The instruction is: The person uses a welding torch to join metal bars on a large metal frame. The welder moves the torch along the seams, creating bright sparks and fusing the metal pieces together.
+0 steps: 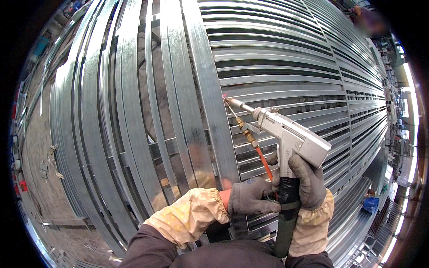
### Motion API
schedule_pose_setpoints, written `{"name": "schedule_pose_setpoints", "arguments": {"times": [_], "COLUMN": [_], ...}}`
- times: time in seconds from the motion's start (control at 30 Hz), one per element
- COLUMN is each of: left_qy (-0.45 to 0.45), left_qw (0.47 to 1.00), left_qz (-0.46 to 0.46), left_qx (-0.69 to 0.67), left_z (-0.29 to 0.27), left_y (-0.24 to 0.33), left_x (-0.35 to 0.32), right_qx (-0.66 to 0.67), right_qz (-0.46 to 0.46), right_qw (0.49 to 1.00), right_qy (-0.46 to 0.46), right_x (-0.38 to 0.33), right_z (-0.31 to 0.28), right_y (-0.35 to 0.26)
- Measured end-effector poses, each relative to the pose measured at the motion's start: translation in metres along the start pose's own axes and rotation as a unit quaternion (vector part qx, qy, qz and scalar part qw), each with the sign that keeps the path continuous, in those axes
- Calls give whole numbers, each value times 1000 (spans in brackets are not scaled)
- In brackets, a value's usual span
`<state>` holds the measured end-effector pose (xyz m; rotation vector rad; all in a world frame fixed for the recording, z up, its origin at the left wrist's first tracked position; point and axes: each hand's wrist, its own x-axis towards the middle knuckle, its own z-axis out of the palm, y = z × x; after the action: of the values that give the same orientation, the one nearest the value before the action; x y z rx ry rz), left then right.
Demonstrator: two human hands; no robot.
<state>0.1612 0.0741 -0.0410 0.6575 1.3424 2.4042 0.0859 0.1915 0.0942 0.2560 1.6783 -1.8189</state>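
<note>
A silver-grey hand-held welding gun [297,138] points up and to the left, its nozzle tip at the edge of a broad flat metal bar [208,85]. A small reddish spot shows at that tip. My right hand [307,181], in a grey glove, is wrapped round the gun's handle, which is bound with black tape lower down. Brass fittings [247,132] run beside the nozzle to an orange hose [263,161]. My left hand [252,196], gloved as well, is closed at the hose's lower end, its fingertips against the taped handle. Its exact hold is partly hidden.
Long shiny metal bars [129,111] run lengthwise on the left with gaps between them. On the right, rows of slats [281,58] form a large frame. A blurred person [371,21] is at the far right. A blue object [370,204] lies at the right.
</note>
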Motion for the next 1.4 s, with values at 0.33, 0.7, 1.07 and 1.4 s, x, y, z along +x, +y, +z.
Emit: {"name": "schedule_pose_setpoints", "arguments": {"times": [0.33, 0.7, 1.07, 1.4], "left_qy": [-18, -27, -45, -26], "left_qw": [999, 997, 994, 998], "left_qz": [-46, -68, -82, -54], "left_qx": [9, 39, 52, 33], "left_z": [0, -6, -5, -1], "left_y": [-2, 17, 14, 15], "left_x": [-2, -2, -6, -4], "right_qx": [-30, -48, -58, -84], "right_qz": [-25, -10, 1, -1], "right_qw": [999, 999, 998, 996], "right_qy": [28, 22, 7, 15], "right_x": [1, 0, -5, -6], "right_z": [0, 4, 2, -4], "right_y": [6, 2, 0, 4]}}
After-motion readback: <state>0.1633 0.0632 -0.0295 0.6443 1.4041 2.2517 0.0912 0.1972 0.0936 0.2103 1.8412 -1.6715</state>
